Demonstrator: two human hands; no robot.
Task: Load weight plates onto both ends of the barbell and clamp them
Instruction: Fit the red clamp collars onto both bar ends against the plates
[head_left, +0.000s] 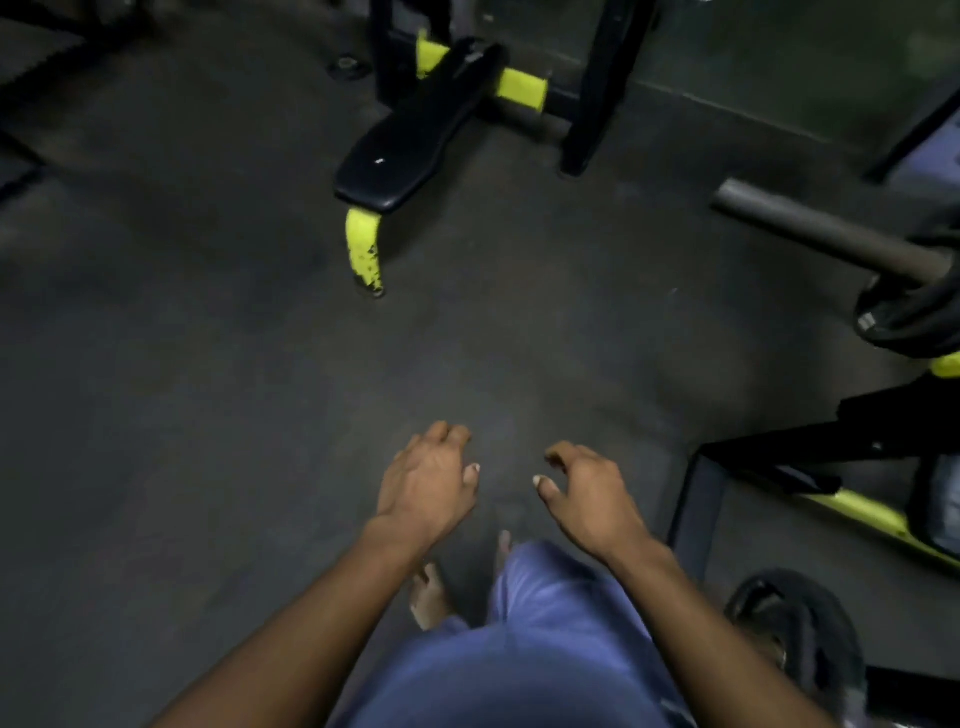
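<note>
The grey barbell sleeve (821, 231) juts in from the right edge, bare at its tip, with a black weight plate (914, 317) hanging on it further right. Another black weight plate (795, 629) lies on the floor at the lower right, beside my right leg. My left hand (426, 483) and my right hand (587, 499) hover side by side over the dark floor, palms down, fingers loosely curled and apart, holding nothing. Both hands are well left of and below the barbell end. No clamp is visible.
A black bench (415, 135) with yellow legs stands ahead, its black uprights (597, 88) behind it. A black and yellow rack frame (810, 467) sits on the right. My bare feet (431, 597) and blue trousers are below, on the dark rubber floor (182, 389).
</note>
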